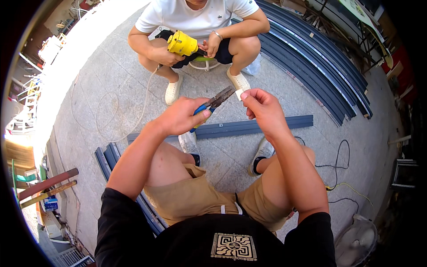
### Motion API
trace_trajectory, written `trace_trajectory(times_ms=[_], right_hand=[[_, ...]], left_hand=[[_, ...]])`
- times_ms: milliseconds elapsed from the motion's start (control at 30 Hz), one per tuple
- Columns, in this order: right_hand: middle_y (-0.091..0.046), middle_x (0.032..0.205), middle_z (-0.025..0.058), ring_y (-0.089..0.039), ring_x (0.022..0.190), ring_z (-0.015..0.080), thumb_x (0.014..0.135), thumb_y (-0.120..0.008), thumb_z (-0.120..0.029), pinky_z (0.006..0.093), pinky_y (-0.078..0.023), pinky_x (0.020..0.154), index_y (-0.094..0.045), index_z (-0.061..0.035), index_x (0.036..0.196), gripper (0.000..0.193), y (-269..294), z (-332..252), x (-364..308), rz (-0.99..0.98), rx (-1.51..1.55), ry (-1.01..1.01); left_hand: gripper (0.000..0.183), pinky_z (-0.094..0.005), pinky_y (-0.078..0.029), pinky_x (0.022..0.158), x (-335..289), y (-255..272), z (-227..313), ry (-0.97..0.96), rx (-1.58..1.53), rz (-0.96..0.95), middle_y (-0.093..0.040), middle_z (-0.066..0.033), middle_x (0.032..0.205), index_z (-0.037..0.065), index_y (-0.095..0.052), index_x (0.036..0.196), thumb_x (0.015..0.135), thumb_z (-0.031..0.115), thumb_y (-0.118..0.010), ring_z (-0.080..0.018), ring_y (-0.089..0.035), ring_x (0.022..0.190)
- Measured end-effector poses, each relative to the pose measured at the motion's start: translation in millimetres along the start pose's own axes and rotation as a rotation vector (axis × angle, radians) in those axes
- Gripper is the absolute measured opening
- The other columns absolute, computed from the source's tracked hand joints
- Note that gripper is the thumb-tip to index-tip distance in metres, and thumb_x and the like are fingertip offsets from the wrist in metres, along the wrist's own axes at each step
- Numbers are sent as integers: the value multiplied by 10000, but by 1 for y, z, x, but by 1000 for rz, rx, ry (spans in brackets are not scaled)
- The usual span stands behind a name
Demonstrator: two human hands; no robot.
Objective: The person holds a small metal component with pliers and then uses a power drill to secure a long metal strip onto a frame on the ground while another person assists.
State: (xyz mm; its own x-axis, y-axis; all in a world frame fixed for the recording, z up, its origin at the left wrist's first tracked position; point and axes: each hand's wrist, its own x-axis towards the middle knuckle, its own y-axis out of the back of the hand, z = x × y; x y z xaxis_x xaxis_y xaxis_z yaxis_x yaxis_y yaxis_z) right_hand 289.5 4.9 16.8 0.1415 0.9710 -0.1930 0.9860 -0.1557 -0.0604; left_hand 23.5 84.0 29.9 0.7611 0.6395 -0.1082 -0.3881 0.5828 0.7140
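Observation:
My left hand point(184, 115) is wrapped round the blue handles of a pair of pliers point(221, 96). Their dark, worn jaws point up and to the right. Between the thumb and fingers of my right hand point(264, 107) is a small flat white piece point(239, 94). It is held close to the tip of the jaws; whether they touch it I cannot tell. Below both hands, a long dark grey profile point(262, 126) lies across the ground in front of my shoes.
Opposite me a seated person in a white shirt holds a yellow power tool point(182, 43) with a pale hose point(144, 104). Long grey profiles point(307, 58) are stacked at the far right. More profiles point(106, 155) lie left of my leg; cables point(342, 167) and a fan point(357, 240) are at right.

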Motion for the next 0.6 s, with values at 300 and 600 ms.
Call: trace_trajectory(times_ms=[300, 600], right_hand=[[-641, 828, -48, -573, 709, 60, 1040, -775, -292, 243, -481, 644, -738, -27, 1085, 271, -6, -3, 1, -1, -46, 25], [-630, 821, -46, -568, 711, 65, 1043, -774, -292, 242, -472, 639, -738, -22, 1102, 279, -9, -2, 1, -14, -32, 32]], left_hand=[[320, -495, -533, 789, 0, 0, 2, -92, 64, 33, -650, -204, 823, 38, -644, 1198, 1075, 330, -603, -425, -666, 810], [360, -516, -547, 848, -4, -1, 6, -87, 107, 87, -691, -251, 945, 48, -654, 1344, 1056, 262, -637, -465, -694, 912]])
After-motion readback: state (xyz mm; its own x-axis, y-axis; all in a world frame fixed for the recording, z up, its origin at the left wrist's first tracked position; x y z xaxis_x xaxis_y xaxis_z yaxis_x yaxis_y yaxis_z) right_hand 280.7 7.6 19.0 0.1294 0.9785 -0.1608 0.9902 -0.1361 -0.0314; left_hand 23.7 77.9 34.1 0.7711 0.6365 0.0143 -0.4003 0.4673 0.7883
